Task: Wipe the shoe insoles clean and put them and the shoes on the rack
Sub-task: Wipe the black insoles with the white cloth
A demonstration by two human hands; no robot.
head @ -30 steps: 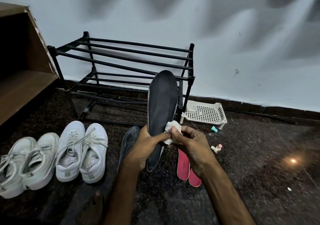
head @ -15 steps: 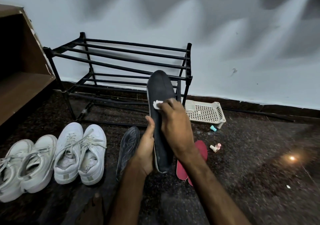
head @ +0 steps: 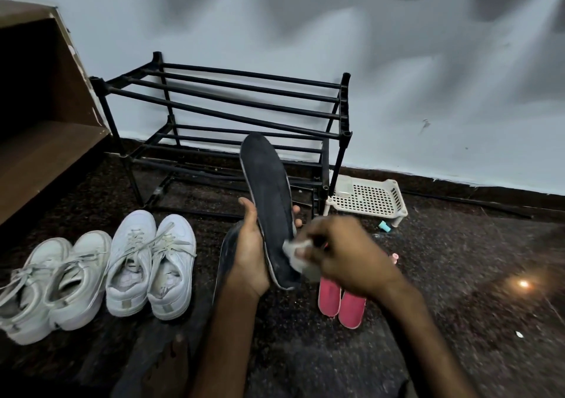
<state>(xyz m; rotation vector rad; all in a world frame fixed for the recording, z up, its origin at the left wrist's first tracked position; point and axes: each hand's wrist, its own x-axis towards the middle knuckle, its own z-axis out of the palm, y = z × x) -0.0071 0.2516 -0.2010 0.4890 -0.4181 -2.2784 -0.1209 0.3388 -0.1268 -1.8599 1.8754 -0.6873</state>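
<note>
A person's left hand [head: 249, 257] grips a dark insole [head: 269, 202] by its lower half. The thumb lies along the left edge and fingertips show past the right edge, so the insole stands nearly upright with its toe end tilted up toward the black rack [head: 244, 104]. The right hand [head: 339, 254], blurred, pinches a crumpled white wipe [head: 295, 249] in curled fingers and presses it on the insole's heel end, close to the pale right rim.

A second dark insole [head: 227, 250] lies on the speckled floor [head: 458, 275] behind the left hand, mostly hidden by it. Two pink insoles [head: 341, 303] lie side by side on the floor below the right hand, their rounded ends toward the camera. To the left, two pairs of white sneakers stand in a row with toes toward the rack. The inner pair [head: 151, 263] is near the second dark insole, and the outer pair [head: 52, 284] runs off the frame's left edge, below a brown wooden shelf unit [head: 39, 140].

The rack stands against the pale wall [head: 397, 91], and its left posts are near the shelf unit's side. The held insole's tip overlaps the lower tier in this view. A white perforated tray [head: 367, 197] sits on the floor just beside the rack's right front leg — a small teal object [head: 385, 226] lies at the tray's near corner. Right of the pink insoles, dark floor stretches to the frame edge, carrying one spot of reflected light [head: 523, 284].
</note>
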